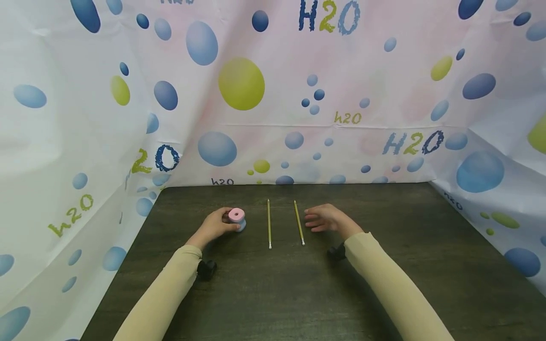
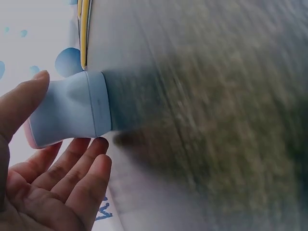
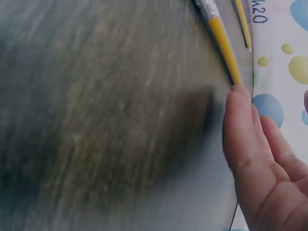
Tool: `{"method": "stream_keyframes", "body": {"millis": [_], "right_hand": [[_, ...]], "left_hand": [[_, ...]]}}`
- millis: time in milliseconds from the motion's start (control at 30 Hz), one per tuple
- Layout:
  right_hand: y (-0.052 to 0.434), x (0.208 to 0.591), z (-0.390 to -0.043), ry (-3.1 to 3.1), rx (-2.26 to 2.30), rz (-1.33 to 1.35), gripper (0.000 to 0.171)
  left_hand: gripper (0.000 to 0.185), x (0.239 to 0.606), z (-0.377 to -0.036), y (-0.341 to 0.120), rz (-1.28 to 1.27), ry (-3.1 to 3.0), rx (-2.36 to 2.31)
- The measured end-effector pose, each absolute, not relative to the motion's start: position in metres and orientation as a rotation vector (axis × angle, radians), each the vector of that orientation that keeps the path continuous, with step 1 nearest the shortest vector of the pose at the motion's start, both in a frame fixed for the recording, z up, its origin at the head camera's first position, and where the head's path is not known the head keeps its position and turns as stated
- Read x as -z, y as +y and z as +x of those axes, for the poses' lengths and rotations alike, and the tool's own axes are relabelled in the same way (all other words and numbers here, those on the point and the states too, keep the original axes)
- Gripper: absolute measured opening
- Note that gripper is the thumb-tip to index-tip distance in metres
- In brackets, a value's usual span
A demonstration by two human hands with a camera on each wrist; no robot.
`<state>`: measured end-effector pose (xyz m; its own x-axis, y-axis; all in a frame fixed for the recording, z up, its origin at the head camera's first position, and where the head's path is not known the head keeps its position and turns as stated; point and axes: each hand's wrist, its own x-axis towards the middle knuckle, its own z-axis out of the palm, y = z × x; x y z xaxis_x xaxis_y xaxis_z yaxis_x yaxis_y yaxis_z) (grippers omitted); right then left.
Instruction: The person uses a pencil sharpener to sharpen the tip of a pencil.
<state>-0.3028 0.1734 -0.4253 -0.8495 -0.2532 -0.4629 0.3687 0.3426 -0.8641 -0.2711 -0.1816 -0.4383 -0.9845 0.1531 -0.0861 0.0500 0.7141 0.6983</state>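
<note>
A small waisted pencil sharpener, pale blue with a pink top and a dark hole in it, stands upright on the dark table. My left hand holds it from the left, thumb on the near side and fingers at the far side. The left wrist view shows its blue body between thumb and fingers. Two yellow pencils lie side by side, the left pencil and the right pencil, white eraser ends towards me. Just right of the latter hovers my right hand, fingers loosely bent, holding nothing.
The dark wooden table extends to a white backdrop with blue and green dots and H2O lettering, which rises behind and at both sides. A black wrist camera sits under the left cuff, another camera under the right.
</note>
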Motion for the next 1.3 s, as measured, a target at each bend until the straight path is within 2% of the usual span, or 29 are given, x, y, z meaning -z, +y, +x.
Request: {"method": "stream_keyframes", "body": {"millis": [467,933,1300], "right_hand": [[0.167,0.429,-0.306,2.176,1.462,0.070,0.046],[0.157,0.429,-0.313,2.229,1.430,0.045,0.047],[0.144,0.433,-0.309,2.374,1.377,0.038,0.040]], "left_hand": [[0.061,0.442,-0.274,-0.183,0.160,2.785,-1.128],[0.059,0.438,-0.278,-0.183,0.213,2.801,-1.076],[0.060,0.441,-0.277,-0.183,0.205,2.801,-1.054]]}}
